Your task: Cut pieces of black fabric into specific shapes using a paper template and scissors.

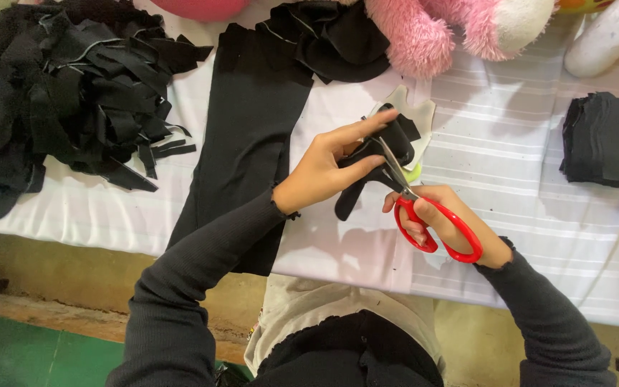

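We look down on a worktop [510, 143] spread with a pale striped cloth, and the biggest thing on it is the heap of black fabric scraps [66, 93] at the far left, strips trailing off its right side. Beside that, a long black fabric panel [252, 136] runs from the back of the worktop down over its front edge. A pink plush toy [431, 32] sits at the top edge, and a neat stack of cut black pieces [607, 140] lies at the far right, well apart from our hands. Nearer the middle, our left hand [327, 168] is closed around a small folded black fabric piece [385, 154], index finger stretched along its top, holding it above the worktop. Behind it lies a pale template shape [413, 118], mostly hidden; we think it is card or paper, though the view is too blocked to be sure. Our right hand [442, 218] grips the red-handled scissors [424, 208], fingers through the loops, the blades biting into the black piece just beside the left fingertips.
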